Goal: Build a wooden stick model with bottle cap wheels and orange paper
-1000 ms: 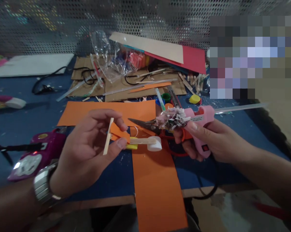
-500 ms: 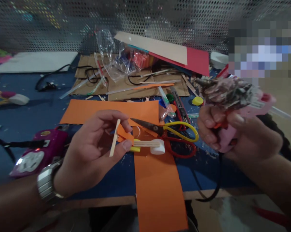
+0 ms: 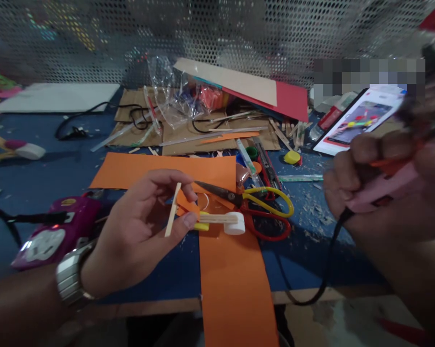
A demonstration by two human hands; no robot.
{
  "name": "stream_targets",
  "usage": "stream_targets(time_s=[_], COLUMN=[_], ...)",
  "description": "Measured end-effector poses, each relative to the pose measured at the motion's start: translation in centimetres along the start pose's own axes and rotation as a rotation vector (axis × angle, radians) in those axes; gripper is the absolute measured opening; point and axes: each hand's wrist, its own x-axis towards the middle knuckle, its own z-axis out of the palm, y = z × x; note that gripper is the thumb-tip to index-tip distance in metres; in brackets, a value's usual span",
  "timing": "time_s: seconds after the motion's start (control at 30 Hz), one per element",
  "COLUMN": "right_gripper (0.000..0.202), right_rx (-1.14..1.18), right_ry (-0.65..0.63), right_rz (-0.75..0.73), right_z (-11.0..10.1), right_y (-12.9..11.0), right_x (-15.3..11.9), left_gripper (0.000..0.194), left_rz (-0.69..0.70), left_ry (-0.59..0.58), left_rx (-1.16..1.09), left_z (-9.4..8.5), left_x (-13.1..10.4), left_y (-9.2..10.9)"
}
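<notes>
My left hand (image 3: 138, 231), with a metal watch on the wrist, pinches a small stick model (image 3: 219, 219). It has pale wooden sticks, a folded orange paper piece (image 3: 186, 204), a white cap at its right end and a yellow cap behind my thumb. My right hand (image 3: 347, 178) is wrapped round a pink glue gun (image 3: 387, 193) with an orange trigger; its nozzle end is smeared by motion at the right edge. A black cord hangs from its grip. Scissors (image 3: 239, 197) with yellow and red handles lie just beyond the model.
Orange card strips (image 3: 235, 279) lie under the model, one hanging over the table's front edge. A purple device (image 3: 63, 224) sits at left. Behind are cardboard (image 3: 188, 140), a clear plastic bag, coloured sheets (image 3: 289, 99) and a cutter (image 3: 266, 161). A phone (image 3: 358, 125) leans at right.
My right hand has moved right and towards me with the glue gun, uncovering the phone and a red-and-clear object. My left hand still holds the model in nearly the same place.
</notes>
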Motion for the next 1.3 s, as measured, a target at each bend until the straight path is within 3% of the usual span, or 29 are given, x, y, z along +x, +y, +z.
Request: stream_targets(time_s=[0.1, 0.23, 0.43, 0.7, 0.93, 1.07, 1.2, 1.3], right_gripper=[0.048, 0.036, 0.061, 0.045, 0.038, 0.037, 0.035, 0.044], right_rx=[0.115, 0.027, -0.287, -0.326, -0.465, -0.491, -0.444, -0.437], right_ry=[-0.112, -0.364, -0.599, -0.648, -0.671, -0.625, -0.743, -0.807], right_rz=[-0.024, 0.151, 0.524, 0.486, 0.272, 0.304, 0.345, 0.468], right_z=[0.1, 0.8, 1.1, 2.0, 1.3, 0.8, 0.7, 0.9], right_y=[0.2, 1.9, 3.1, 2.5, 2.8, 2.4, 2.3, 2.3], right_x=[0.1, -1.8, -4.4, -4.3, -3.9, -3.3, -3.0, -2.7], left_gripper=[0.031, 0.032, 0.026, 0.027, 0.029, 0.035, 0.033, 0.033], left_rz=[-0.012, -0.009, 0.041, 0.028, -0.081, -0.205, -0.316, -0.377], left_ry=[-0.001, 0.001, 0.000, -0.007, 0.000, 0.004, -0.121, -0.176], left_rx=[-0.004, -0.032, -0.037, 0.022, -0.049, -0.176, -0.310, -0.367], left_z=[0.0, 0.0, 0.1, 0.4, 0.7, 0.5, 0.2, 0.2], left_x=[0.0, 0.0, 0.2, 0.2, 0.5, 0.7, 1.2, 1.3], left_y=[0.1, 0.0, -0.1, 0.6, 1.1, 1.2, 0.9, 0.9])
